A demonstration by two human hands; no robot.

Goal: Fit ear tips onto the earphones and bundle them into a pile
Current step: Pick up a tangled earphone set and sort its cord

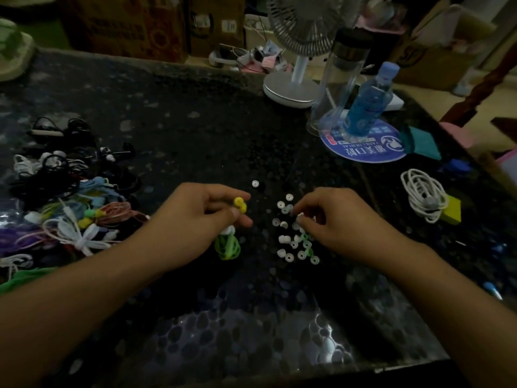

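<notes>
Nearest, two bare forearms over a dark speckled table (251, 345). Left hand (195, 219) curled round a bundled earphone (228, 245), green cord looped below the fist, yellow buds (240, 204) poking out past thumb and forefinger. Right hand (333, 219) apart from it, fingertips (300, 218) bent down into the scatter of loose ear tips (293, 245), seemingly pinching one pale tip, though too small and dim to tell for sure. Heaped at far left, a pile of bundled earphones (70, 205) in black, blue, pink and white. Further back, a fan base (291, 91), a clear flask (338, 79) and a blue bottle (369, 102); at right, a coiled white cable (422, 197). Judged as handling: tips feather-light, soft, springy, prone to roll or flick away, so best pinched by the rim and pushed on squarely; earphone light too, cord floppy, bud hard and slick, best gripped just behind the nozzle to brace against the push.
</notes>
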